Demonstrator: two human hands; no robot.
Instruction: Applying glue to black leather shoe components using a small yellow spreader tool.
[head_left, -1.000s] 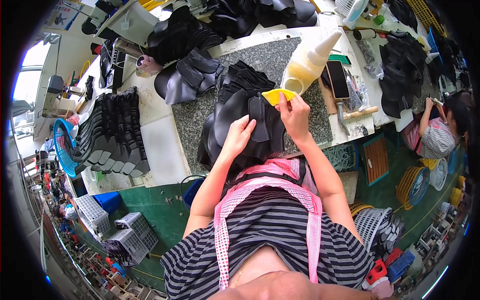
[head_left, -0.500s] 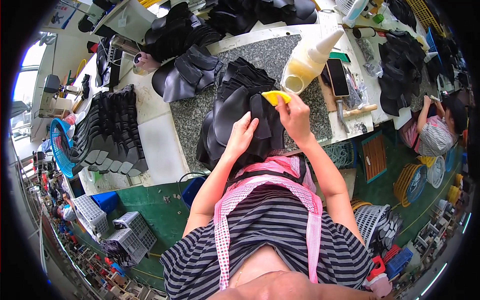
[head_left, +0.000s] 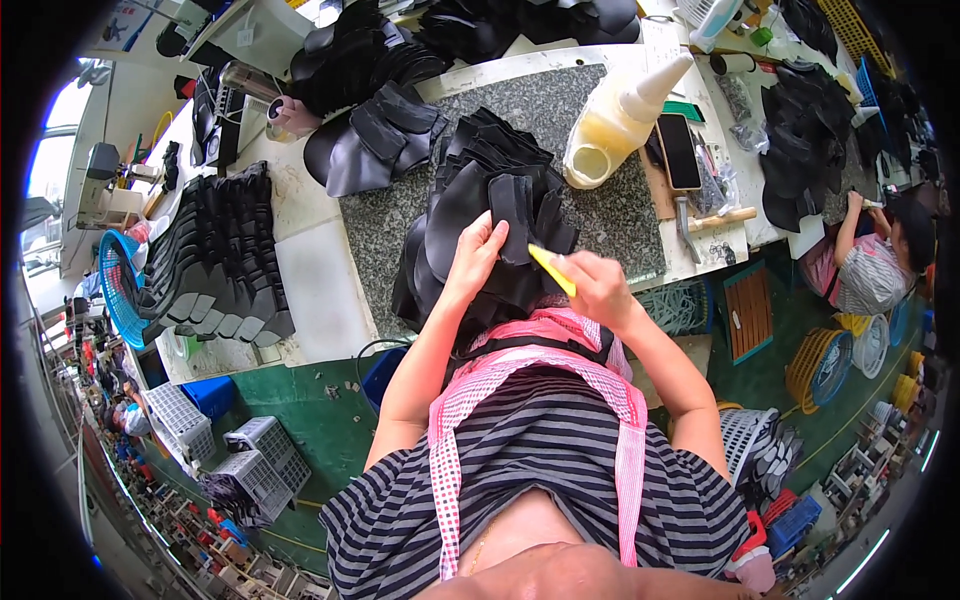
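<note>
A stack of black leather-like pieces lies in front of me on a speckled grey stone slab. My left hand rests on it, thumb and fingers holding a small black strip-shaped piece at its left edge. Pinched in my right hand is a flat yellow scraper, its tip by the lower right end of that piece; whether they touch I cannot tell. Beyond the right hand stands a translucent bottle with a cone-shaped spout and pale yellow contents.
Fanned rows of black pieces lie at the left, beside a white board. To the right are a phone and a hammer. More black pieces are heaped at the back. Another person works at the far right.
My right hand has drawn the yellow scraper toward me, from near the bottle to the strip's lower end. My left hand has shifted slightly left on the stack.
</note>
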